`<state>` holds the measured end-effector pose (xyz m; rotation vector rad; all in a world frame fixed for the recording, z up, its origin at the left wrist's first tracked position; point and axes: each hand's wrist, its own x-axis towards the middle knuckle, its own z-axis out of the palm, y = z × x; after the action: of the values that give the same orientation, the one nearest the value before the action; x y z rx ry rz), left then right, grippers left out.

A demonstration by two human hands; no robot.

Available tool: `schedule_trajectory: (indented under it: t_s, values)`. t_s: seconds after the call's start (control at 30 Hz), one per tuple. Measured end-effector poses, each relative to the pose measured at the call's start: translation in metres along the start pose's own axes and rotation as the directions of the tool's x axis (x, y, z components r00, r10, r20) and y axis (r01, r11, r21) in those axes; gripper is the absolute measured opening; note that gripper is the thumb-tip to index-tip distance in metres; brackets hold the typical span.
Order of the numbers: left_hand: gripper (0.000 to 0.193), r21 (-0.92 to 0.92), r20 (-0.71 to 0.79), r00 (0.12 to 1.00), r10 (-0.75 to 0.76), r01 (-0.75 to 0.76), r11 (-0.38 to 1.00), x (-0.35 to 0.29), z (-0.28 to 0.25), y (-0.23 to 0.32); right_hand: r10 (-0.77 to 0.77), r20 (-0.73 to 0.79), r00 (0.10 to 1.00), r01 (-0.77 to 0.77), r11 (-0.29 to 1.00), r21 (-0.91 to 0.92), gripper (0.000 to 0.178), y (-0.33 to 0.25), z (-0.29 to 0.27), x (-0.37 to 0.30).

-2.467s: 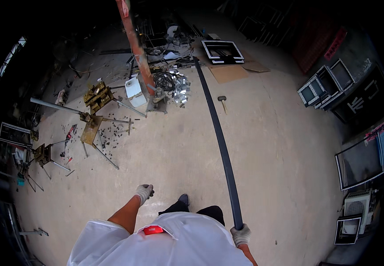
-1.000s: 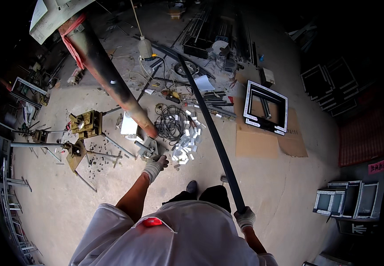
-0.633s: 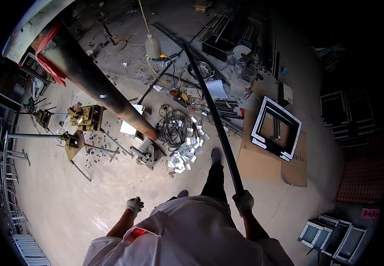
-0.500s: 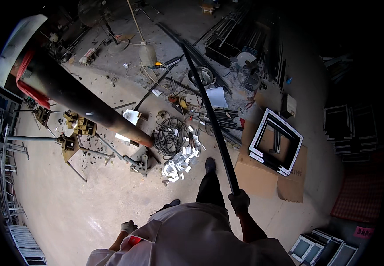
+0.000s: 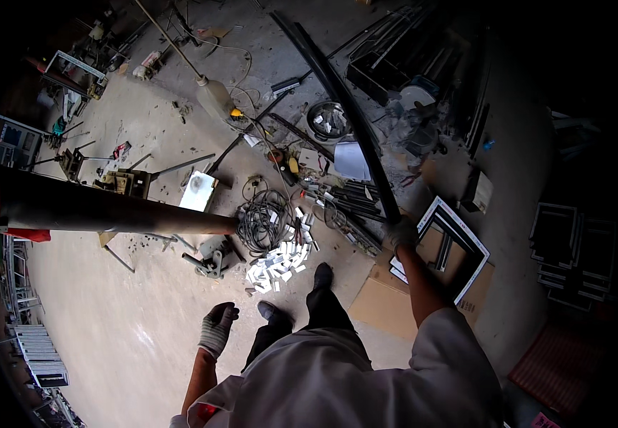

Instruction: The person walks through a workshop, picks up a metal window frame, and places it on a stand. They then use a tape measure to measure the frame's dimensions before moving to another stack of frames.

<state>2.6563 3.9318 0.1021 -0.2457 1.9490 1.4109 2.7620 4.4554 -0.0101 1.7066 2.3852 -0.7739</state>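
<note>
My right hand [image 5: 401,234], in a dark-palmed work glove, is closed round the near end of a long black metal profile [image 5: 370,146]. The profile slants away from me toward the far left, over the floor clutter. Another dark bar [image 5: 296,44] runs close beside its far part. My left hand [image 5: 216,329], in a grey-white knitted glove with dark fingers, is held low in front of my left side. Its fingers are curled in and nothing shows in them. Below my right forearm, a white-edged black frame [image 5: 474,251] lies on flattened cardboard [image 5: 374,299].
A thick dark pillar [image 5: 109,207] rises at the left. Ahead of my feet lie small white pieces [image 5: 280,267] and a coil of black cable [image 5: 262,222]. Beyond are a round basin [image 5: 327,120], short dark bars [image 5: 355,203] and a hanging whitish container [image 5: 216,98]. Frames [image 5: 573,250] stack at the right.
My right hand has moved forward with the black profile, its arm now stretched out. My left hand has risen and come forward. The view has shifted, and the pillar lies flatter across it.
</note>
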Motion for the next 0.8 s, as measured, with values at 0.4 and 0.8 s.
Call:
schedule_trajectory:
  t_s: [0.4,0.8]
  values:
    - [0.025,-0.250,-0.305,0.675,-0.672,0.624,0.741,-0.068,-0.063,-0.170,-0.368,-0.502,0.783,0.241,0.923,-0.301,0.055,-0.116,-0.052,0.149]
    - [0.029,-0.268,-0.184,0.911,-0.369,0.315,0.910,-0.019,-0.052,-0.138,0.144,0.484,0.863,-0.127,0.990,-0.067,0.041,0.109,0.133,-0.148]
